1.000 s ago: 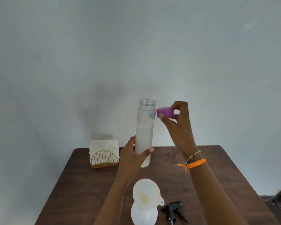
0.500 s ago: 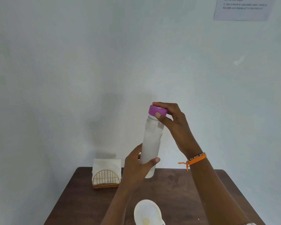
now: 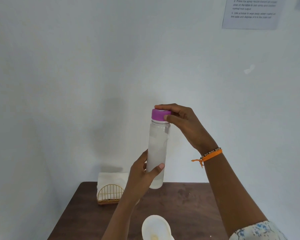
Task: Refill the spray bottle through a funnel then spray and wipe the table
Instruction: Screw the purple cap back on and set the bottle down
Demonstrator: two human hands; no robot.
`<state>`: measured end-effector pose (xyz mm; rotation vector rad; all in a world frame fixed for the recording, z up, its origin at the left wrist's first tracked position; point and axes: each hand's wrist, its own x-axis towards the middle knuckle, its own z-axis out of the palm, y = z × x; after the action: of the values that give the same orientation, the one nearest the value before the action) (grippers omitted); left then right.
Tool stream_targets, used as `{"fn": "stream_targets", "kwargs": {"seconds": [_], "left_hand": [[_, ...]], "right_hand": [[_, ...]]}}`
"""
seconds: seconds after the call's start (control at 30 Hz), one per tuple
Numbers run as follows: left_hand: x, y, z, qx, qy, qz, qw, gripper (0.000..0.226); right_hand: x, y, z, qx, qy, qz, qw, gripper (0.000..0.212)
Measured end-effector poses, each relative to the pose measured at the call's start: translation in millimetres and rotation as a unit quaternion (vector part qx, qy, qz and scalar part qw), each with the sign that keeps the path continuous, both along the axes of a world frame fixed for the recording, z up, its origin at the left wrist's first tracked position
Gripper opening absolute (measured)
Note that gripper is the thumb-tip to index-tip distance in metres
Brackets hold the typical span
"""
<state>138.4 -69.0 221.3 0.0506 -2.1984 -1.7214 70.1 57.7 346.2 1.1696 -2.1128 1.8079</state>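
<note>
Desk (image 3: 189,213), brown, below my arms; napkin holder (image 3: 110,191) at its far left. Funnel (image 3: 156,228) near the front edge, partly out of frame; whatever it sits in is hidden. Bottle (image 3: 157,151) upright, held above the desk. Left hand (image 3: 142,175): grip wrapped round the lower body. Right hand (image 3: 182,122): fingertips pinching the purple cap (image 3: 160,114) on the neck. Risk: cap cross-threads if tilted, leaking; elbow could knock the funnel.
</note>
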Motion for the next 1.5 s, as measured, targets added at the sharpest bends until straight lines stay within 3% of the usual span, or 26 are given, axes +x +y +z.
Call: {"fn": "stream_targets", "kwargs": {"seconds": [0.1, 0.17, 0.3, 0.53, 0.73, 0.87, 1.03, 1.23, 1.4, 1.5], "left_hand": [[-2, 0, 3, 0.007, 0.000, 0.015, 1.000, 0.068], [-4, 0, 5, 0.015, -0.001, 0.020, 1.000, 0.065], [-8, -4, 7, 0.004, -0.007, 0.028, 1.000, 0.057], [-9, -6, 5, -0.005, -0.015, 0.049, 0.999, 0.055], [-7, -2, 1, -0.007, -0.018, 0.054, 0.998, 0.060], [-7, -2, 1, -0.008, -0.014, 0.066, 0.998, 0.059], [-7, -2, 3, -0.026, -0.006, 0.070, 0.997, 0.060], [-6, -3, 2, -0.022, 0.004, 0.081, 0.996, 0.059], [-5, -3, 1, -0.025, -0.001, 0.070, 0.997, 0.060], [-5, -3, 1, -0.008, 0.000, 0.075, 0.997, 0.059]], "right_hand": [[5, -9, -2, 0.020, 0.012, -0.092, 0.995, 0.053], [9, -14, -5, 0.008, -0.022, -0.084, 0.996, 0.067], [9, -15, -11, -0.081, -0.122, 0.007, 0.989, 0.047], [7, -14, -11, -0.142, -0.140, -0.050, 0.979, 0.034], [9, -12, -13, -0.134, -0.148, -0.026, 0.980, 0.034], [11, -8, -12, -0.190, -0.141, -0.069, 0.969, 0.020], [13, -7, -12, -0.140, -0.154, -0.049, 0.977, 0.033], [15, -6, -12, -0.193, -0.152, -0.093, 0.965, 0.018], [14, -8, -16, -0.117, -0.157, -0.061, 0.979, 0.034], [15, -7, -17, -0.164, -0.154, -0.087, 0.970, 0.025]]}}
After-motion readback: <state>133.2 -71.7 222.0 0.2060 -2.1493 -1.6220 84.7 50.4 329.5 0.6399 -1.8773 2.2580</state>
